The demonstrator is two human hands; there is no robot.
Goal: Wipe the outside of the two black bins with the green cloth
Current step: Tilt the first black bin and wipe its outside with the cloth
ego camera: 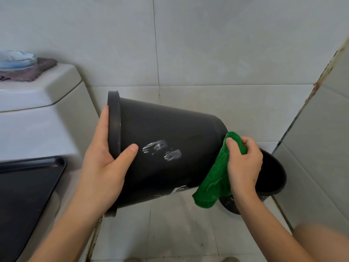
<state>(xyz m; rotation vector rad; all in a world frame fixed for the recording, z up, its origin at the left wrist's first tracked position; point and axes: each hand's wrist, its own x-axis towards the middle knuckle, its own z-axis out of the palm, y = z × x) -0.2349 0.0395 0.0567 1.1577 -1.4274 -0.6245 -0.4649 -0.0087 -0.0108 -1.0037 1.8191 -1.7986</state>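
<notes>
A black bin [170, 133] is held on its side in the air, rim to the left and base to the right. White smears mark its near wall. My left hand [105, 163] grips the rim, thumb on the outer wall and fingers over the edge. My right hand [243, 165] holds the bunched green cloth [215, 178] against the bin's base end. A second black bin [275, 176] stands on the floor behind my right hand, partly hidden by hand and cloth.
A white toilet cistern [37, 110] stands at the left, with a black toilet lid [24, 195] below it. A blue dish [17, 58] rests on a mauve cloth [28, 74] on top of the cistern. Tiled walls close in behind and at the right.
</notes>
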